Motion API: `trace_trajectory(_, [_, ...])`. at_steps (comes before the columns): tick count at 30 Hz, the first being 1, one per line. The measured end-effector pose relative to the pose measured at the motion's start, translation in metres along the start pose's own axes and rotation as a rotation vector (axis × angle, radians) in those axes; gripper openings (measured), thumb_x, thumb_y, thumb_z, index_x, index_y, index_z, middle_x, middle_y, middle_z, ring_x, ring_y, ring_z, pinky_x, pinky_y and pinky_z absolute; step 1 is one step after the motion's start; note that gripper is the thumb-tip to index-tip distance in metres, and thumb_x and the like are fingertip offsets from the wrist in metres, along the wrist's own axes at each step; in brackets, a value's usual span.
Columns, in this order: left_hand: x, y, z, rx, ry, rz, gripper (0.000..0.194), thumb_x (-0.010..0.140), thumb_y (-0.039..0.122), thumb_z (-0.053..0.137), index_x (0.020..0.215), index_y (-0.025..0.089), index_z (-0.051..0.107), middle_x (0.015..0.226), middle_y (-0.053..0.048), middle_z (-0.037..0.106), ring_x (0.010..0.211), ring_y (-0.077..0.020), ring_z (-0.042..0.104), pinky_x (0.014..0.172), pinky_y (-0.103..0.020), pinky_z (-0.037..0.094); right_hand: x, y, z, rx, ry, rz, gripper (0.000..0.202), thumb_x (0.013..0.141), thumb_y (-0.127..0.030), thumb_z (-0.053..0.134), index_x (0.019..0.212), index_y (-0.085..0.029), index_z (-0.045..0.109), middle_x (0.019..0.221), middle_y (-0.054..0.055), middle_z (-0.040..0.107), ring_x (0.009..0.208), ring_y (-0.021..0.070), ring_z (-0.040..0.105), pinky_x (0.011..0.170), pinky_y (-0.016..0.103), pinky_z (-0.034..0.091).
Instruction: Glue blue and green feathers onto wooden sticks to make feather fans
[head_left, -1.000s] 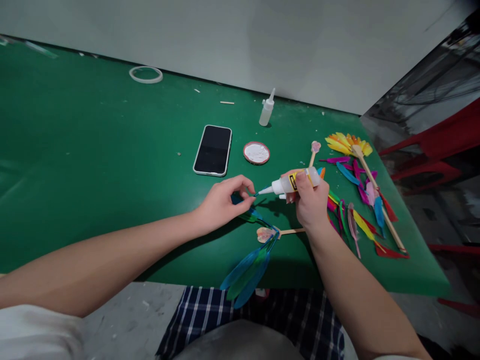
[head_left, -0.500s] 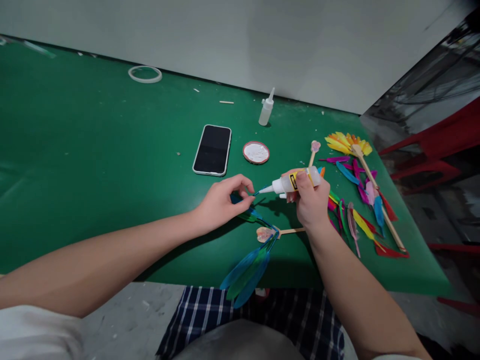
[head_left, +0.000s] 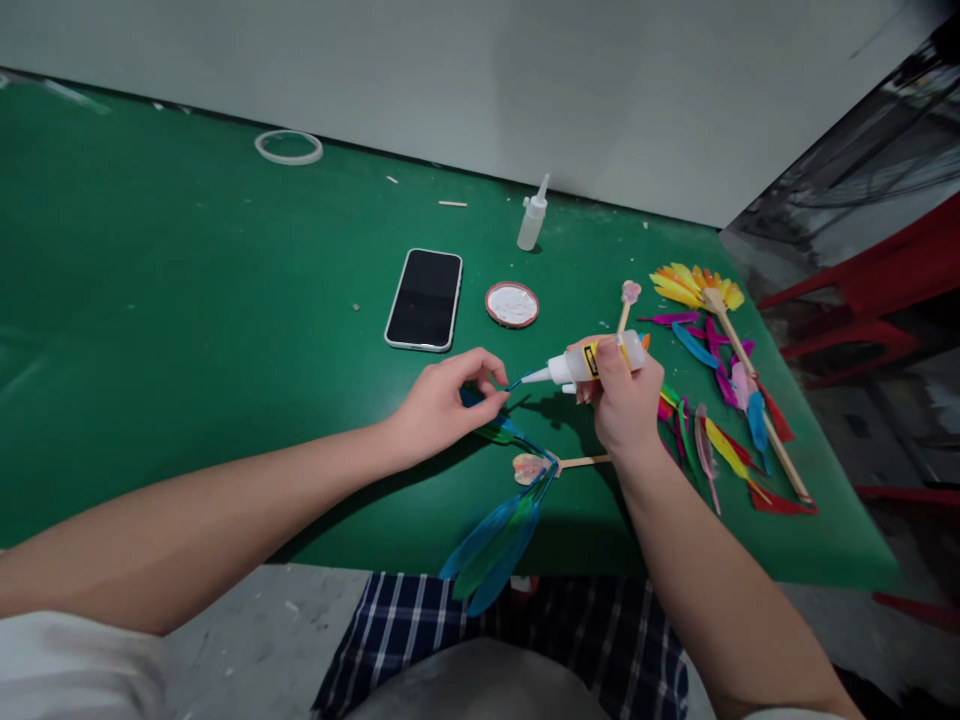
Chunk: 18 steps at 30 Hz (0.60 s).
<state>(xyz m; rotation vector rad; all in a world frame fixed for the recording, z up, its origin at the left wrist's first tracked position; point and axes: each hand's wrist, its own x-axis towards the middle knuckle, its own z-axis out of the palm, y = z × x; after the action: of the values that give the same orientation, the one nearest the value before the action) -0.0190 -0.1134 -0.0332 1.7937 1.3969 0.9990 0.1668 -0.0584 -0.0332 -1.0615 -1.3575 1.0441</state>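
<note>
feathers (head_left: 496,553) are set at stick (head_left: 585,462); quill (head_left: 514,384), unplaced, is pinched by left hand (head_left: 442,402); bottle (head_left: 575,366) is gripped by right hand (head_left: 626,405).

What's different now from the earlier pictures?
The right hand and its squeeze bottle moved a tiny bit away from the left hand, to the right. Nothing was grabbed or let go. The left hand still pinches a blue feather, and the phone and standing bottle stayed put.
</note>
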Motion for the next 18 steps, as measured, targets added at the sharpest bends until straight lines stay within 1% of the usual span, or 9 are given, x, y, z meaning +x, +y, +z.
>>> trace_trajectory(3, [-0.0002, 0.0002, -0.0002, -0.006, -0.004, -0.01, 0.012, 0.074, 0.024, 0.056, 0.084, 0.018, 0.052, 0.07, 0.004, 0.059, 0.064, -0.0085, 0.056, 0.056, -0.018, 0.04, 0.0004, 0.0008, -0.0004, -0.003, 0.0, 0.008, 0.035, 0.073, -0.051, 0.056, 0.068, -0.017, 0.06, 0.046, -0.005, 0.046, 0.035, 0.0069, 0.04, 0.032, 0.021, 0.03])
trace_trajectory(9, [-0.0006, 0.0006, -0.0005, -0.014, -0.013, -0.019, 0.012, 0.075, 0.025, 0.055, 0.084, 0.018, 0.052, 0.07, 0.003, 0.059, 0.065, -0.0094, 0.057, 0.059, -0.02, 0.042, 0.0015, 0.0026, -0.0004, -0.015, 0.001, 0.023, 0.037, 0.074, -0.053, 0.054, 0.069, -0.017, 0.06, 0.047, -0.004, 0.049, 0.034, 0.0068, 0.041, 0.032, 0.021, 0.031])
trace_trajectory(12, [-0.0008, -0.0001, -0.0005, -0.022, -0.015, -0.017, 0.012, 0.075, 0.024, 0.055, 0.084, 0.018, 0.052, 0.07, 0.003, 0.059, 0.065, -0.0094, 0.057, 0.062, -0.021, 0.043, 0.0019, 0.0035, -0.0002, -0.011, 0.009, 0.03, 0.038, 0.073, -0.054, 0.054, 0.068, -0.017, 0.058, 0.045, -0.005, 0.047, 0.033, 0.0068, 0.04, 0.031, 0.021, 0.03])
trace_trajectory(18, [-0.0011, 0.0001, -0.001, -0.014, -0.019, -0.022, 0.012, 0.075, 0.025, 0.055, 0.084, 0.018, 0.052, 0.07, 0.003, 0.059, 0.065, -0.0091, 0.056, 0.062, -0.021, 0.043, 0.0017, 0.0027, -0.0001, 0.031, 0.012, 0.022, 0.035, 0.073, -0.051, 0.056, 0.068, -0.016, 0.059, 0.045, -0.005, 0.048, 0.032, 0.0065, 0.04, 0.029, 0.02, 0.03])
